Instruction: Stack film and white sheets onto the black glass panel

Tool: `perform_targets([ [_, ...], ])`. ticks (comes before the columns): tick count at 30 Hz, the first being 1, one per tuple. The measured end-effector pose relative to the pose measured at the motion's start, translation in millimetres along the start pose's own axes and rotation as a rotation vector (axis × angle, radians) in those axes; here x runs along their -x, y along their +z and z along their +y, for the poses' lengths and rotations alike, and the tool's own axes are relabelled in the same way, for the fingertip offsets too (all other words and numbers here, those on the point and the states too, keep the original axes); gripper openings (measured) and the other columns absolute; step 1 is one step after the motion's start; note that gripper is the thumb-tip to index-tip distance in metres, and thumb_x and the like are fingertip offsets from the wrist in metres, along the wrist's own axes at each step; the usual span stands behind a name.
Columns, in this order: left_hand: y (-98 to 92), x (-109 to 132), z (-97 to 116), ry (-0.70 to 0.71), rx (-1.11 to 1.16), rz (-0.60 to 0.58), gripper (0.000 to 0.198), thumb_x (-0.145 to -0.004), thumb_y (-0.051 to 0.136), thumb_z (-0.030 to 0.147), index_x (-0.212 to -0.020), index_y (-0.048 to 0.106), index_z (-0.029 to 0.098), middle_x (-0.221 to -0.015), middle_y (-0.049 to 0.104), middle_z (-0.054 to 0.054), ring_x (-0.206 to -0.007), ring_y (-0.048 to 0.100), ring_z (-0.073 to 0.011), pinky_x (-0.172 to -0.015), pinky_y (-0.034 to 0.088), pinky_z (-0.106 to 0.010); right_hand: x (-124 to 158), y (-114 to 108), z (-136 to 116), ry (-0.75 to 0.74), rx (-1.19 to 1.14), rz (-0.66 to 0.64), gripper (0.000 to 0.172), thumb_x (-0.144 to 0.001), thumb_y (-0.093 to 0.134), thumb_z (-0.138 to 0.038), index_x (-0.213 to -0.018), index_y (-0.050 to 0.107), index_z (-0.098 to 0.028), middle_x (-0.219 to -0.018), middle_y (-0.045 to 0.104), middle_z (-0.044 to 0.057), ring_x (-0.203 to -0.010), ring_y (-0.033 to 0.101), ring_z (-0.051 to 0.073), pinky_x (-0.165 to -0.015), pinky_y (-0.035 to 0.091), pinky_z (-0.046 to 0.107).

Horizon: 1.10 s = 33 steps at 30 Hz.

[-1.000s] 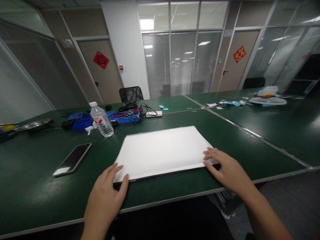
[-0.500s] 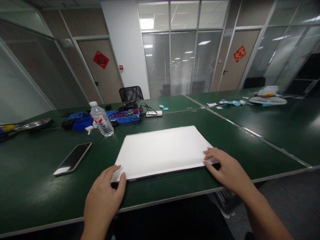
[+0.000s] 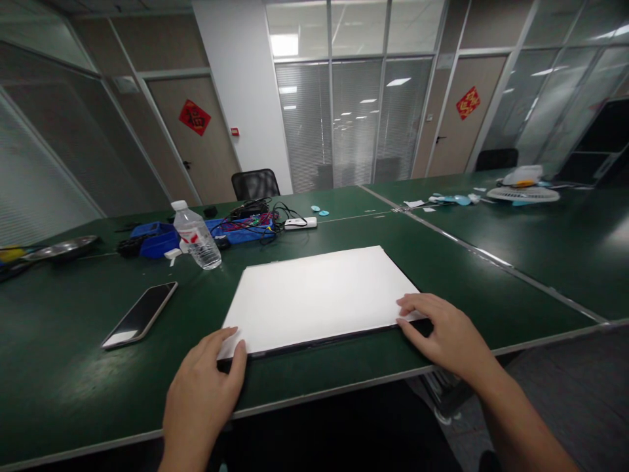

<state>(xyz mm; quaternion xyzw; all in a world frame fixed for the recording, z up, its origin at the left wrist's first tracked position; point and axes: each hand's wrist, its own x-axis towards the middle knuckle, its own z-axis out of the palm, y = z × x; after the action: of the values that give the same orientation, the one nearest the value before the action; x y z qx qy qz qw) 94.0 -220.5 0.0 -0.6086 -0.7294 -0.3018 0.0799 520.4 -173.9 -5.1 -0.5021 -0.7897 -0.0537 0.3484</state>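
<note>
A flat white rectangular sheet (image 3: 319, 298) lies on the green table in front of me, with a dark edge showing beneath its near and right sides. I cannot tell whether the dark part is a board or a folder. At its near left corner rests my left hand (image 3: 204, 380), thumb and fingers apart, fingertips on the white surface. My right hand (image 3: 442, 334) lies over the near right corner in the same way, its fingers spread and touching the sheet. Neither hand is closed round anything.
A phone (image 3: 140, 316) lies to the left, with a water bottle (image 3: 197, 239) behind it. Farther back are blue trays (image 3: 240, 231) with tangled wires and a white power strip (image 3: 301, 223). A white fan part (image 3: 523, 195) sits far right. The table's front edge (image 3: 344, 390) is close.
The view has shifted very slightly, so the scene sits a little farther left. Both hands stay at the sheet's corners, and the sheet has not visibly moved on the table.
</note>
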Motion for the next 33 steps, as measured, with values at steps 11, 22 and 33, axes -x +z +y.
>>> perform_targets([
  [11, -0.6, -1.0, -0.7, 0.012, -0.004, -0.007, 0.045, -0.096, 0.049, 0.053, -0.114, 0.077, 0.024, -0.119, 0.081, -0.01, -0.108, 0.075, -0.0324, -0.098, 0.057, -0.043, -1.0, 0.1, -0.9, -0.011, -0.015, -0.01, 0.011, -0.095, 0.064, -0.031, -0.092, 0.073, -0.025, -0.113, 0.08, 0.007, -0.108, 0.075, 0.028, -0.099, 0.06, 0.05],
  [22, -1.7, -0.8, -0.7, 0.021, -0.002, 0.003, 0.044, -0.097, 0.048, 0.054, -0.113, 0.077, 0.024, -0.118, 0.081, -0.009, -0.109, 0.075, -0.0317, -0.097, 0.058, -0.042, -0.6, 1.9, 0.6, -0.001, -0.013, -0.037, 0.012, -0.096, 0.063, -0.032, -0.093, 0.073, -0.026, -0.115, 0.079, 0.005, -0.111, 0.074, 0.027, -0.101, 0.058, 0.051],
  [33, -1.2, 0.3, -1.5, 0.024, 0.006, -0.009, 0.044, -0.099, 0.047, 0.053, -0.115, 0.076, 0.024, -0.124, 0.079, -0.009, -0.112, 0.074, -0.0317, -0.097, 0.057, -0.043, -2.2, 1.7, 0.9, 0.0, -0.01, -0.005, 0.015, -0.098, 0.062, -0.033, -0.096, 0.074, -0.025, -0.117, 0.079, 0.008, -0.114, 0.073, 0.028, -0.102, 0.058, 0.05],
])
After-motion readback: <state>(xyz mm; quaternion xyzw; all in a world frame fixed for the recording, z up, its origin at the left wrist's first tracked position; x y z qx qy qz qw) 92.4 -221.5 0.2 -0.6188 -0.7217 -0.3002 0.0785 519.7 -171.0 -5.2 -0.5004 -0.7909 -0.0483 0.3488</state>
